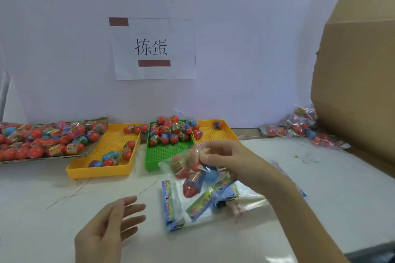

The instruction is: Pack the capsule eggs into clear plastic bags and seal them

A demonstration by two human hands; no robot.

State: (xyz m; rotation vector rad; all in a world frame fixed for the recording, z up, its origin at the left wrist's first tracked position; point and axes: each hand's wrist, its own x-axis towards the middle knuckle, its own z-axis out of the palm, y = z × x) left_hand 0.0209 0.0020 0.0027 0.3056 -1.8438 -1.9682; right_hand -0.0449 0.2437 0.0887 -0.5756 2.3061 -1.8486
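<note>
Fingers (210,157) of the right hand (230,162) pinch the filled clear bag (192,171) at its top; capsule eggs (189,186) hang below them. Left hand (106,226) spread, apart.

Left hand (109,228) hovers open, fingers spread; right hand (224,157) raised, fingers pinched together.

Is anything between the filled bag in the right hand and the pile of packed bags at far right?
Nothing visible does. The right hand holds the filled bag above the table; bare white tabletop runs to the packed bags.
</note>
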